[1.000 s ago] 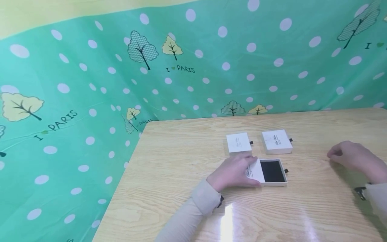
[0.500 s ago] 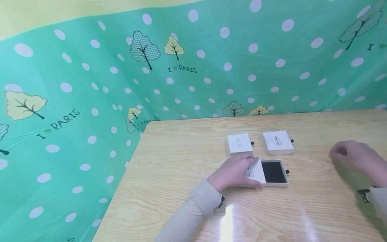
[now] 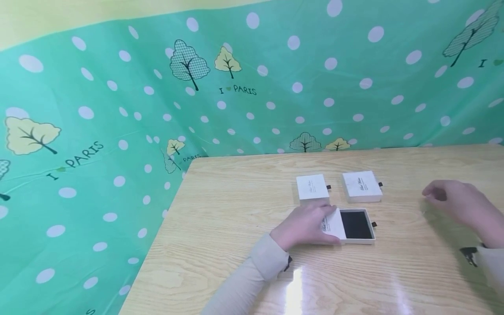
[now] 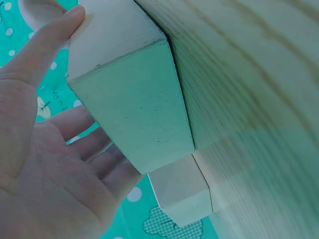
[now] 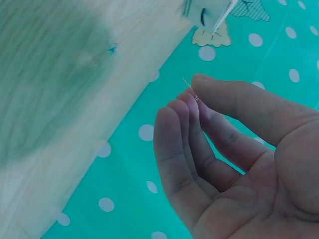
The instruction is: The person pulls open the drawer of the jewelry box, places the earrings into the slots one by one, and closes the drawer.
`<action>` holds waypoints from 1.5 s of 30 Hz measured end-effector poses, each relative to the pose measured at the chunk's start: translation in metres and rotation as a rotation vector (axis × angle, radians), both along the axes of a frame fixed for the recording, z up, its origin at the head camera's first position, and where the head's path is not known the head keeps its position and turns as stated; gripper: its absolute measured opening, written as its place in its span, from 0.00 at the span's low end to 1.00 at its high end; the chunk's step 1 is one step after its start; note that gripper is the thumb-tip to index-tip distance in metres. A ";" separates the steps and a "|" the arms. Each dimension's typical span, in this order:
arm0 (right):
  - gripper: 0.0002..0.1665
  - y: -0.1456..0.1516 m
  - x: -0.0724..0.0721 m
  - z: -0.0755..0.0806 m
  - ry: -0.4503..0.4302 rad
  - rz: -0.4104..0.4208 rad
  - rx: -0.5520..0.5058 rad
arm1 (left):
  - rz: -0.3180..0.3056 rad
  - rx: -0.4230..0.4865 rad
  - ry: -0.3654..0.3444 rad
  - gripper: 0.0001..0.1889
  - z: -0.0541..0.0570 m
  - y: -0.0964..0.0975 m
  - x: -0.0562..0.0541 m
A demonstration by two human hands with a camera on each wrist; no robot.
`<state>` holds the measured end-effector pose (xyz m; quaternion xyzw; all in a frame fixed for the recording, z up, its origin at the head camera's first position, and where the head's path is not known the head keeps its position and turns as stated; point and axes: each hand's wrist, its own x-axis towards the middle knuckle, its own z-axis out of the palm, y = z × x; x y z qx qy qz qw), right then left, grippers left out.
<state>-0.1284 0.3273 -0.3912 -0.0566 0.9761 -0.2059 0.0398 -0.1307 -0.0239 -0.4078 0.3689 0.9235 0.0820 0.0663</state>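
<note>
In the head view my left hand [image 3: 305, 224] grips the white sleeve [image 3: 334, 224] of a small drawer-style gift box from its left side. The box's tray [image 3: 372, 240] is slid partly out to the right, showing a black pad [image 3: 356, 225]. The left wrist view shows the thumb on one edge of the box [image 4: 134, 104] and the fingers behind it. Right of the boxes, over the table, is my right hand [image 3: 460, 203]. Its thumb and fingertips pinch a tiny, thin, shiny wire-like piece [image 5: 187, 83], whose kind I cannot tell.
Behind the half-pulled box sit two closed white boxes, one at the left [image 3: 312, 187] and one at the right [image 3: 361, 186], each with a black pull tab. The wooden table [image 3: 220, 210] meets a green dotted cloth [image 3: 236, 118] at its back and left.
My right hand has shifted a little to the left, towards the boxes. The left hand keeps its hold on the sleeve, and the tray stays out equally far.
</note>
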 end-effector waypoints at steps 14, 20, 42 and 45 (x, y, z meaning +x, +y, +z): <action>0.12 -0.029 -0.001 0.012 0.083 0.054 -0.039 | 0.003 -0.016 0.004 0.47 0.000 0.001 -0.001; 0.12 -0.043 -0.001 0.013 0.099 0.083 -0.065 | 0.003 -0.009 0.003 0.47 -0.001 0.001 -0.002; 0.09 -0.079 0.005 0.006 0.105 0.209 -0.117 | 0.014 -0.007 -0.008 0.47 0.001 0.001 0.000; 0.08 -0.084 0.006 0.004 0.102 0.230 -0.132 | 0.015 -0.008 -0.009 0.47 0.000 0.001 0.000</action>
